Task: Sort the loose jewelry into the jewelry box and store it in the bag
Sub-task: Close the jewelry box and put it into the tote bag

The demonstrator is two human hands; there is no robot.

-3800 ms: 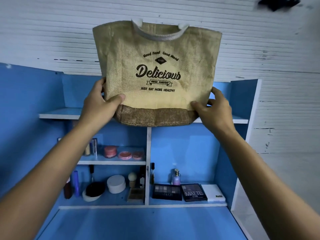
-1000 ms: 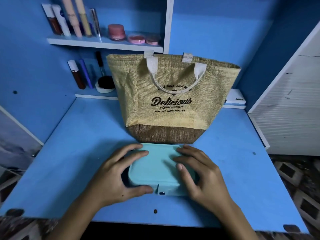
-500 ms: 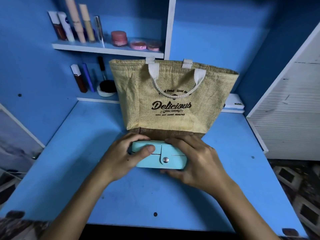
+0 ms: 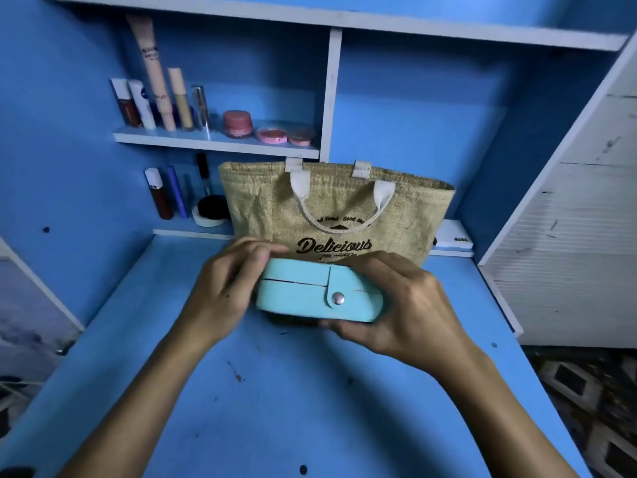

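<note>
Before the bag [image 4: 406, 215], both hands' fingers [image 4: 262, 251] clasp the jewelry box [image 4: 310, 298], seemingly lifted.

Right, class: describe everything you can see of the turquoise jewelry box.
The jewelry box is a pale turquoise case with rounded corners, seemingly faux leather. A tab strap folds down its front and fastens with a silver snap; a dark seam separates lid from base, so it looks closed. It is held level in front of the burlap bag, above the blue desk. The left hand grips its left end, the right hand its right end.
</note>
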